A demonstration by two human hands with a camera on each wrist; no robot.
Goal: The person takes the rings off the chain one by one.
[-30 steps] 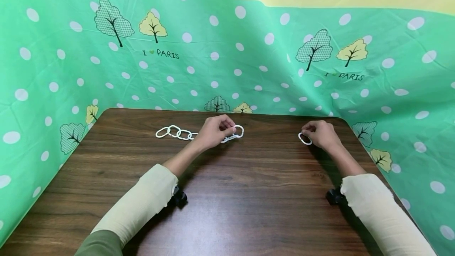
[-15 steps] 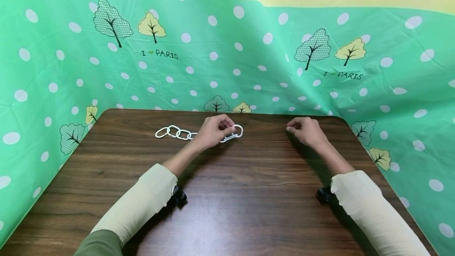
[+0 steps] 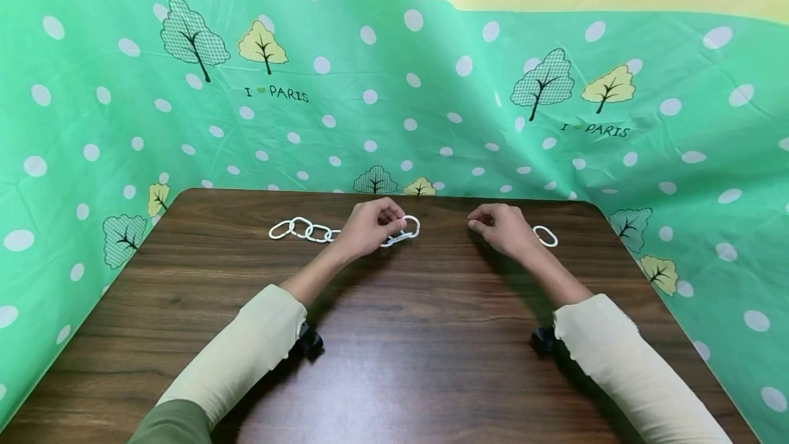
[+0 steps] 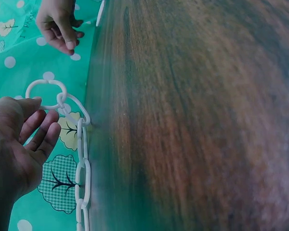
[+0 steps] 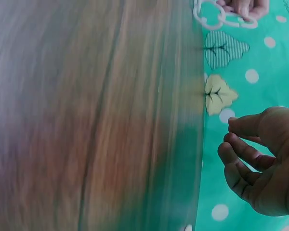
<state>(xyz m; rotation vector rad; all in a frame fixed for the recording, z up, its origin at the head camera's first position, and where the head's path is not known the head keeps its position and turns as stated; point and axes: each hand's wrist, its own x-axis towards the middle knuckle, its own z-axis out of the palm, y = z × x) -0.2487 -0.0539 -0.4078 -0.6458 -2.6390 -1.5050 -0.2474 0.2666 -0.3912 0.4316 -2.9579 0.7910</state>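
Observation:
A white plastic chain [image 3: 318,233] of several oval links stretches along the far part of the table. My left hand [image 3: 370,228] pinches its right end link [image 3: 411,226] between thumb and fingers, lifted off the table in the left wrist view, while the rest of the chain [image 4: 83,178] trails down to the tabletop. Part of the chain is hidden behind that hand in the head view. To the right, my right hand [image 3: 502,228] hovers with loosely bent fingers [image 5: 243,156] and nothing between them. A separate white link [image 3: 546,236] lies on the table just right of it.
The dark wood-grain table [image 3: 394,348] ends a short way beyond the hands. A green dotted cloth [image 3: 394,101] with printed trees hangs behind and beside it. Black wrist cameras [image 3: 311,342] sit under both sleeves.
My right hand has let go of the single link, which stays on the table, and has moved left toward the chain. The left hand keeps its place on the end link.

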